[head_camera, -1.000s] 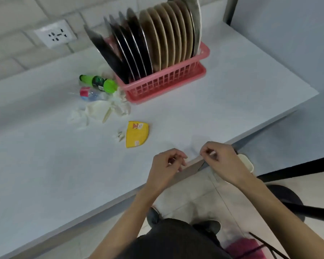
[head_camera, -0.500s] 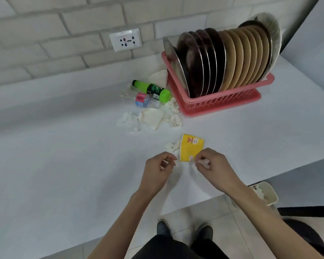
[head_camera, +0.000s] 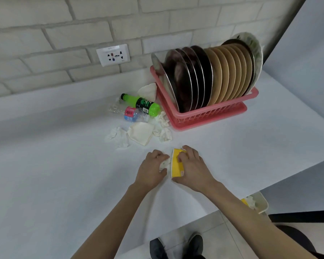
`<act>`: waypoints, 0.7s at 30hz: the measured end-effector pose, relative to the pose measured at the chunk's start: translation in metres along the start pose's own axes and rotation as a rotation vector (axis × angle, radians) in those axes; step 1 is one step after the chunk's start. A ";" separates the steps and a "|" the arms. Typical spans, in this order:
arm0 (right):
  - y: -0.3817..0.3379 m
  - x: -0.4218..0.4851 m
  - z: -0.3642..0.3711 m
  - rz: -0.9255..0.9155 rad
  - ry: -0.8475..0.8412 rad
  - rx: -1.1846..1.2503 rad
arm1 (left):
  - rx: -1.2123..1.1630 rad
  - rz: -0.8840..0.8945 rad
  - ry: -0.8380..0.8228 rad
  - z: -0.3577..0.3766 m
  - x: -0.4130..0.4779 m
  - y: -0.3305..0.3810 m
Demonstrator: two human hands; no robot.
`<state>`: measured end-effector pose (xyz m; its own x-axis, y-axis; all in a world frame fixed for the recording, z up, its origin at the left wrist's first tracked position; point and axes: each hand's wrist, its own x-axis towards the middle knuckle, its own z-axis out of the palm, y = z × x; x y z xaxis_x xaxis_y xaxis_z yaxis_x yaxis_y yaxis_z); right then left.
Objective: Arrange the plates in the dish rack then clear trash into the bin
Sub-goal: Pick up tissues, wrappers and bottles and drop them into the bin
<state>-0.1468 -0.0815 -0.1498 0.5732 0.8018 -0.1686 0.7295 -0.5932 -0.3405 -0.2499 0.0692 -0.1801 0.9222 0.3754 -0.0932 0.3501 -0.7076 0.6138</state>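
On the white counter (head_camera: pixel 64 184) the right hand (head_camera: pixel 194 168) now grasps the yellow cup (head_camera: pixel 176 165), the left hand (head_camera: pixel 151 169) a crumpled tissue (head_camera: pixel 165 163).

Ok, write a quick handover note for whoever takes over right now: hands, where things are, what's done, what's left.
Left hand grips a crumpled tissue; right hand grips the yellow paper cup, both on the table.
Done: plates stand in the pink rack.
Left: bin those two, then the green bottle, clear bottle and loose tissues beside the rack.
The bin sits below the table edge, on the right.
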 end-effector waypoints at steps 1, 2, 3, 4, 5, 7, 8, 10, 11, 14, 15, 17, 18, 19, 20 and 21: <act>0.000 0.001 0.001 -0.004 -0.005 -0.019 | -0.003 0.000 0.015 0.001 0.001 -0.002; 0.001 0.002 0.001 -0.005 -0.010 -0.033 | -0.010 0.001 0.028 0.001 0.002 -0.004; 0.001 0.002 0.001 -0.006 -0.013 -0.038 | -0.018 0.002 0.038 0.001 0.004 -0.005; 0.002 0.003 0.001 -0.007 -0.014 -0.038 | -0.023 0.002 0.047 0.000 0.005 -0.006; 0.002 0.002 0.001 -0.009 -0.015 -0.036 | -0.028 -0.001 0.056 0.000 0.006 -0.007; 0.004 0.002 0.000 -0.010 -0.015 -0.034 | -0.049 -0.021 0.074 -0.003 0.006 -0.007; 0.005 0.002 0.000 -0.009 -0.015 -0.030 | -0.072 -0.035 0.083 -0.004 0.006 -0.007; 0.007 0.001 -0.003 -0.003 -0.012 -0.015 | -0.124 -0.069 0.109 -0.005 0.005 -0.007; 0.008 0.000 -0.004 0.001 -0.007 -0.010 | -0.150 -0.090 0.121 -0.005 0.005 -0.008; 0.012 -0.002 -0.008 0.010 0.012 0.000 | -0.260 -0.125 0.165 -0.006 0.002 -0.009; 0.014 -0.003 -0.010 0.014 0.017 0.011 | -0.311 -0.130 0.180 -0.006 0.000 -0.009; 0.015 -0.006 -0.014 0.028 0.017 0.031 | -0.439 -0.146 0.197 -0.008 -0.005 -0.006; 0.016 -0.007 -0.015 0.036 0.014 0.038 | -0.510 -0.158 0.198 -0.010 -0.007 -0.004; 0.016 -0.008 -0.017 0.046 0.014 0.053 | -0.580 -0.176 0.196 -0.011 -0.009 -0.002; 0.015 -0.009 -0.018 0.063 0.014 0.085 | -0.642 -0.201 0.193 -0.012 -0.010 0.000; 0.015 -0.010 -0.020 0.081 0.017 0.130 | -0.693 -0.227 0.188 -0.012 -0.011 0.001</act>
<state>-0.1346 -0.0997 -0.1346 0.6356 0.7496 -0.1847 0.6270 -0.6408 -0.4431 -0.2616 0.0719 -0.1688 0.7742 0.6072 -0.1788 0.2871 -0.0851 0.9541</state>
